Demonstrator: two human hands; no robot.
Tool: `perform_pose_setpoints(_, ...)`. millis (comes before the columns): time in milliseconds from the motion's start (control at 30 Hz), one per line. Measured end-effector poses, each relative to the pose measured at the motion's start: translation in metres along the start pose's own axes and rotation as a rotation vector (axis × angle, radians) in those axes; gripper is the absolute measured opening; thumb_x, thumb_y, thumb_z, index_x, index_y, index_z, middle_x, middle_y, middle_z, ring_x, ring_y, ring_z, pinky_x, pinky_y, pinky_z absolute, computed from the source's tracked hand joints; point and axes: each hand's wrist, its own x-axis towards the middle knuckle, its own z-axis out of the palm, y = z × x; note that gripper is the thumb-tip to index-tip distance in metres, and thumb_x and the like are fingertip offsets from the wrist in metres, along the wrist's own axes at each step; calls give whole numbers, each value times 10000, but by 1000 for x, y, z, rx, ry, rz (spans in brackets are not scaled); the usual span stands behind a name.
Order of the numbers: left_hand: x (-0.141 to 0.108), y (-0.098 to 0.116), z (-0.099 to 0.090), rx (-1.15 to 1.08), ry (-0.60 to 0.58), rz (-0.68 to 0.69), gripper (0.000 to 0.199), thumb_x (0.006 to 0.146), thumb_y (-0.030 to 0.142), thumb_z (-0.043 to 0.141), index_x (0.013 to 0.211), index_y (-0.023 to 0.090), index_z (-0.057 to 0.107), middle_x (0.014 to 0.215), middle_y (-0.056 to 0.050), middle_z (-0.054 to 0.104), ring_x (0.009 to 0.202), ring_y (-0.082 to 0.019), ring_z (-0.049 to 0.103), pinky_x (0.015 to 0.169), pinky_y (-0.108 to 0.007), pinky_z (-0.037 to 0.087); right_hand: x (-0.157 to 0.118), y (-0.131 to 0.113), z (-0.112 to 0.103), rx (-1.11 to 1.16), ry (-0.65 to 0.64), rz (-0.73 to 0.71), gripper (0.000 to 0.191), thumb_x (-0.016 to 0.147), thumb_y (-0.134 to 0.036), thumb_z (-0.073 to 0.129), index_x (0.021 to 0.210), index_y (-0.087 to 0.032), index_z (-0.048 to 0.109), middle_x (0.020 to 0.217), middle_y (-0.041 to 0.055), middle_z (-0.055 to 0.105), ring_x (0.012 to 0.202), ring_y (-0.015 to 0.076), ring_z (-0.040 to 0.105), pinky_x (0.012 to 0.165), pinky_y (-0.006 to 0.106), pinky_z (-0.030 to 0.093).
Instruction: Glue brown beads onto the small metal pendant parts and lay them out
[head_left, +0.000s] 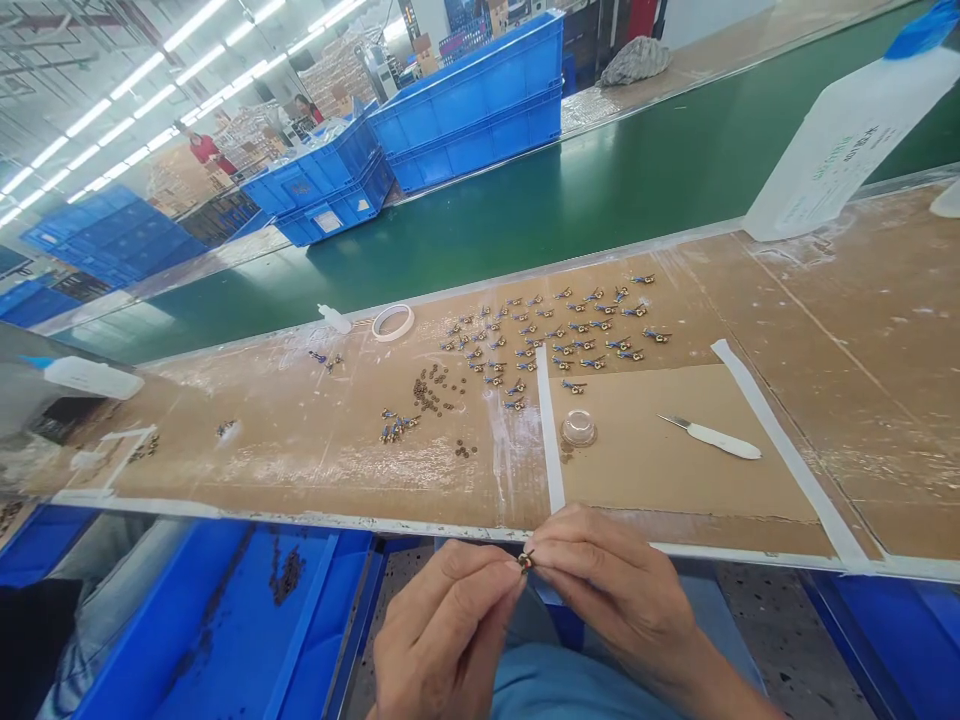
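Note:
Just off the table's front edge, my left hand (450, 625) and my right hand (619, 590) meet fingertip to fingertip. Pinched between them is a tiny dark part with red and yellowish spots (526, 563), mostly covered by the fingers. Ahead on the table lie many small blue-and-gold figures (577, 328) in loose rows. Left of these is a scatter of small dark round pieces (427, 390), and beside it a little pile of figures (397, 427). A white-handled knife (724, 440) and a small clear cup (578, 428) rest on a cardboard sheet (637, 480).
A green conveyor belt (487, 215) runs behind the table. Blue crates (472, 110) stand beyond it. A white bottle (832, 150) is at the right, with a tape roll (393, 322) and small bottle (334, 319) at the back. A blue bin (225, 620) sits below left.

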Motion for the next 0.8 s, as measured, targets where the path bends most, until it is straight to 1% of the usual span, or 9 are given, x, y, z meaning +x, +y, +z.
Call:
perform_pose_setpoints(133, -1, -5, 1, -102, -4, -42, 250, 807, 10, 684, 965, 202, 703, 823, -14, 758, 720, -130, 716, 690, -191, 599, 3, -1, 0, -26, 0, -1, 199, 887, -93, 573, 1040, -198, 648, 891, 29, 690, 800, 94, 650, 721, 205, 559)
perform_pose_setpoints(200, -1, -10, -1, -161, -20, -141, 215, 812, 46, 695, 936, 220, 720, 818, 5, 762, 714, -121, 718, 673, -176, 592, 6, -1, -1, -77, 2, -8, 195, 893, -107, 573, 1050, -195, 648, 884, 27, 689, 785, 89, 647, 704, 188, 554)
perform_pose_setpoints(300, 10, -28, -6, -170, 10, -368, 117, 802, 131, 728, 853, 234, 753, 793, 12, 770, 694, -129, 717, 630, -179, 578, 10, 0, -5, -208, 40, -32, 205, 902, -140, 573, 1089, -186, 645, 887, 35, 692, 806, 94, 659, 716, 173, 554)
perform_pose_setpoints(367, 28, -52, -7, -181, 39, -504, 31, 791, 202, 738, 805, 213, 763, 761, -6, 768, 681, -146, 709, 628, -211, 569, 10, 2, -9, -285, 66, -35, 207, 903, -142, 564, 1085, -192, 649, 891, 37, 697, 815, 101, 669, 718, 174, 557)
perform_pose_setpoints(467, 70, -105, -3, -267, 64, -641, 117, 752, 284, 740, 758, 167, 743, 690, -20, 731, 657, -153, 664, 661, -257, 535, 6, 9, -12, -339, 76, -80, 234, 882, -107, 560, 1070, -208, 656, 877, 28, 705, 789, 108, 675, 709, 190, 564)
perform_pose_setpoints(533, 101, -143, 3, -291, 56, -683, 173, 701, 316, 750, 742, 150, 724, 687, -18, 711, 648, -142, 622, 656, -256, 493, 2, 16, -12, -373, 87, -127, 256, 871, -93, 563, 1080, -206, 657, 862, 28, 707, 763, 113, 676, 702, 202, 568)
perform_pose_setpoints(600, 127, -173, 11, -289, 29, -685, 201, 647, 321, 774, 704, 137, 720, 667, -18, 693, 631, -136, 587, 636, -253, 456, -3, 24, -12, -421, 112, -155, 256, 873, -96, 559, 1084, -202, 658, 841, 32, 706, 732, 115, 673, 683, 209, 571)
perform_pose_setpoints(700, 153, -201, 20, -280, -43, -681, 237, 576, 332, 816, 645, 126, 721, 571, 1, 637, 560, -121, 521, 580, -253, 394, -9, 33, -12, -480, 116, -191, 238, 884, -109, 552, 1085, -183, 658, 828, 47, 706, 725, 119, 675, 679, 212, 577)
perform_pose_setpoints(800, 164, -214, 25, -256, -106, -673, 270, 532, 354, 844, 595, 125, 717, 500, 19, 582, 517, -111, 465, 549, -253, 343, -13, 40, -13, -536, 136, -242, 205, 888, -135, 569, 1064, -165, 670, 833, 52, 714, 744, 123, 688, 722, 206, 583)
